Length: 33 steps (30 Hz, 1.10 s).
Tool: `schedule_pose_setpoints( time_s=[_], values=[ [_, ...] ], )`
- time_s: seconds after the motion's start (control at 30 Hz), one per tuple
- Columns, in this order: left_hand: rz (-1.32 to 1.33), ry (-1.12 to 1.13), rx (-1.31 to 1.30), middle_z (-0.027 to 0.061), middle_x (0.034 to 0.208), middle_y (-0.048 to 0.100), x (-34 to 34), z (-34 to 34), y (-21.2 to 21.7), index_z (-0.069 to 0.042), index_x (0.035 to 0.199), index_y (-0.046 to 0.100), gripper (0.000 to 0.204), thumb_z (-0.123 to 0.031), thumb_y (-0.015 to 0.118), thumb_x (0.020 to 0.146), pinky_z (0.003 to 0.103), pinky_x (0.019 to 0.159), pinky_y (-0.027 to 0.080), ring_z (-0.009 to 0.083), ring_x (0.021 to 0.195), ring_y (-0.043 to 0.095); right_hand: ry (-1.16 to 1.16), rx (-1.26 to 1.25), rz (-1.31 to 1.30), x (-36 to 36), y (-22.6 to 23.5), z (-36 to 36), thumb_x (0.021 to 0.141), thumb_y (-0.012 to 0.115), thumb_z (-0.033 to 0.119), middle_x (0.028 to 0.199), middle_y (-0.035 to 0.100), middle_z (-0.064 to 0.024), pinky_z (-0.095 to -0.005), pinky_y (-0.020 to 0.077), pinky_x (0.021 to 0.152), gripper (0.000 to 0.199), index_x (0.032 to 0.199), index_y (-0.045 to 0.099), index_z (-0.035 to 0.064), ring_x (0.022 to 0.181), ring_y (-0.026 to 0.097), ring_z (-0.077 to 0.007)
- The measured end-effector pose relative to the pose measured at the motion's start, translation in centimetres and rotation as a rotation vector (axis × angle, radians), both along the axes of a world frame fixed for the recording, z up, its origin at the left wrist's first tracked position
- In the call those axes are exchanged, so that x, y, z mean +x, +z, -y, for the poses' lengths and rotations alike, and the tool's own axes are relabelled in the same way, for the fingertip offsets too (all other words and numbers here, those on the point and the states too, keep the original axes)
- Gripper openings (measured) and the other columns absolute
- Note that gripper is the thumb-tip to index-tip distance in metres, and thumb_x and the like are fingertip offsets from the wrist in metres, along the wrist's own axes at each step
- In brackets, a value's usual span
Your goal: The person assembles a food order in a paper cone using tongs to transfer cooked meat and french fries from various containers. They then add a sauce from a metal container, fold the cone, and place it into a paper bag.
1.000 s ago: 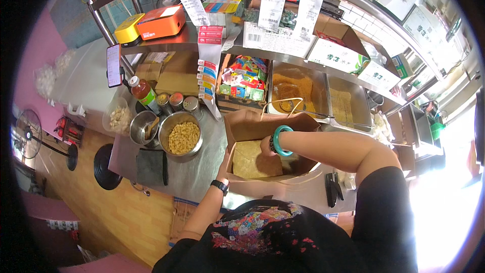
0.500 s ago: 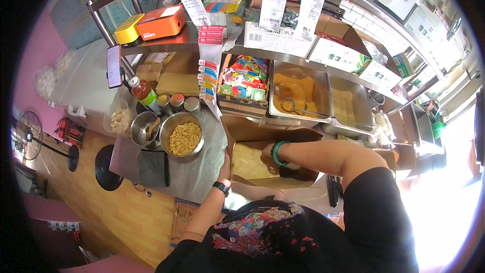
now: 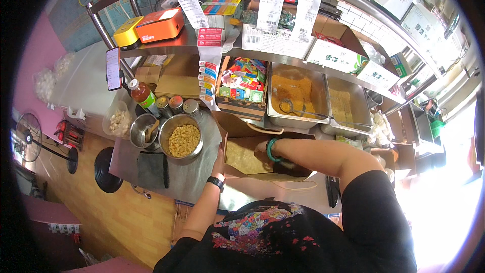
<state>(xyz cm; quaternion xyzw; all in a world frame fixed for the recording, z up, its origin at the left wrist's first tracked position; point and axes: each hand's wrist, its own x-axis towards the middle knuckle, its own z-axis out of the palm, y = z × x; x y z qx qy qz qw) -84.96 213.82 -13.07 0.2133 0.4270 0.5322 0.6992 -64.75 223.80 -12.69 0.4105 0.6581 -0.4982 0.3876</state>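
A brown paper bag [image 3: 298, 177] with a pale flat bottom lies on the metal counter in front of me, its mouth facing up and its string handles showing. Along its left side, my left hand [image 3: 218, 162] grips the bag's wall, a dark watch on the wrist. My right hand [image 3: 261, 147] reaches down inside the bag, a green bracelet at its wrist. Its fingers are mostly hidden by the hand and forearm, so whether they hold anything cannot be told.
Left of the bag stand a metal pot of yellow chunks [image 3: 184, 140], a smaller metal pot [image 3: 143, 130] and shaker jars [image 3: 176, 104]. Behind it are a box of colourful packets [image 3: 244, 82] and metal trays of powder [image 3: 298, 91]. A dark phone-like object [image 3: 332, 191] lies at right.
The bag has shifted slightly left, and both hands have moved left with it. My right hand remains inside. A handle now shows at the bag's near side.
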Motion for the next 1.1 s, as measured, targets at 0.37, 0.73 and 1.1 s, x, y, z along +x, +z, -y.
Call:
schedule_pose_setpoints(
  time_s=[0.37, 0.73, 1.1],
  values=[
    [-0.041, 0.004, 0.080, 0.0043, 0.138, 0.026, 0.0, 0.0, -0.5, -0.010, 0.137, 0.017, 0.059, -0.044, 0.032, 0.091, 0.029, 0.100, 0.024, 0.0190, 0.123, 0.030, 0.974, 0.419, -0.182, -1.8, 10.5, 1.8, 0.065, 0.058, 0.036, 0.085, 0.062, -0.0190, -0.0380, 0.0472, 0.069, 0.040, 0.082, 0.063, 0.0008, 0.080, 0.060, -0.0301],
    [-0.130, 0.001, 0.114, 0.0103, 0.137, 0.028, -4.2, -1.3, 1.7, -0.002, 0.134, 0.023, 0.059, -0.043, 0.032, 0.092, 0.028, 0.100, 0.025, 0.0176, 0.122, 0.032, 0.129, 0.586, -0.607, -3.1, 29.9, 2.1, 0.081, 0.054, 0.029, 0.088, 0.062, -0.0124, -0.0304, 0.0463, 0.073, 0.035, 0.103, 0.056, 0.0017, 0.082, 0.059, -0.0227],
    [-0.738, 0.261, 1.001, 0.0110, 0.118, 0.051, -7.8, -9.8, 29.7, 0.001, 0.117, 0.047, 0.038, -0.026, 0.043, 0.091, 0.029, 0.094, 0.035, 0.0166, 0.110, 0.046, 0.187, 2.311, -0.479, -3.7, 47.6, -8.7, 0.079, 0.054, 0.016, 0.098, 0.050, -0.0132, -0.0350, 0.0493, 0.069, 0.053, 0.128, 0.035, 0.0165, 0.088, 0.053, -0.0264]
  ],
)
